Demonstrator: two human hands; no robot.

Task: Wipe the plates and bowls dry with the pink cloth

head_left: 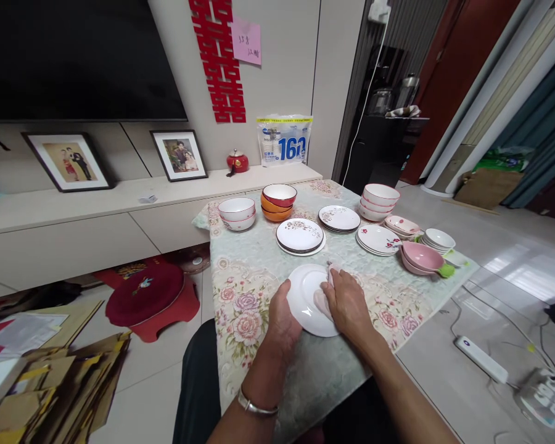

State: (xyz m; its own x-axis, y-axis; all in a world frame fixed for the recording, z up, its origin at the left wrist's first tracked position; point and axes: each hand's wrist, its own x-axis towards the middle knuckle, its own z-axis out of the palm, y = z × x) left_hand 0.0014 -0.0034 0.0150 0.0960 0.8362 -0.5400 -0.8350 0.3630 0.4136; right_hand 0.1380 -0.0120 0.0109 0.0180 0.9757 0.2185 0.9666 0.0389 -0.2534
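Note:
A plain white plate (303,290) is held tilted over the near part of the table. My left hand (283,317) grips its left edge, thumb on the rim and fingers hidden beneath. Pressed against the plate's right side is a pale pinkish cloth (322,302), bunched under the fingers of my right hand (350,303). Just beyond the plate lies a stack of plates with dark rims and a floral print (300,234). A second dark-rimmed stack (339,217) and white plates with red flowers (378,239) stand farther right.
White bowls (237,209) and red and orange bowls (279,196) stand at the table's back left. Pink-rimmed bowls (380,196), pink dishes (423,256) and small white bowls (438,239) line the right. A red stool (152,299) and flattened cardboard (69,382) sit on the floor.

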